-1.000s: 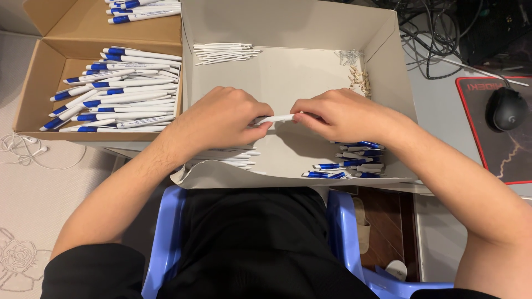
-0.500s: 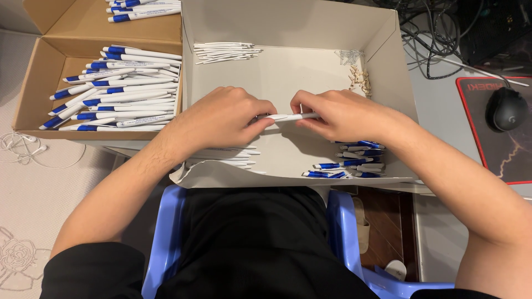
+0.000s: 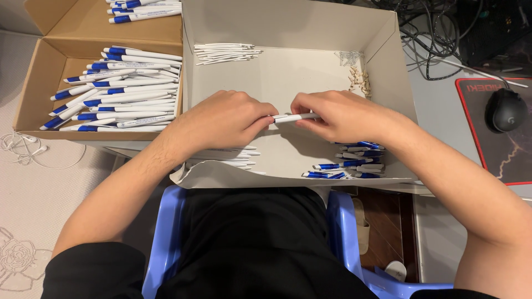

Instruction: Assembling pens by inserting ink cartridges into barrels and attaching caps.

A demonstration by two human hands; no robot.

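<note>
**Both hands on one white pen barrel, mid-box**

L hand point(image 3: 224, 119) and R hand point(image 3: 338, 113) meet over the grey box point(image 3: 288, 25), each pinching one end of a white pen barrel point(image 3: 296, 117). Barrel's slim, plain white, lying level between the fingertips, only its mid part showing. It sits just above the box floor, approx centre.

Inside the grey box: a bundle of thin white refills point(image 3: 224, 53) at the far left, a small heap of tan tips point(image 3: 359, 82) far right w/ tiny springs point(image 3: 348, 55) beside them. Near right corner, blue-and-white clip parts point(image 3: 349, 164). More white barrels point(image 3: 230, 158) under the L wrist, partly hidden.

Left of it, a brown carton point(image 3: 50, 66) packed w/ finished white-and-blue pens point(image 3: 119, 91), stacked roughly parallel. Black mouse point(image 3: 505, 109) on a pad, on the worktop at right.
</note>
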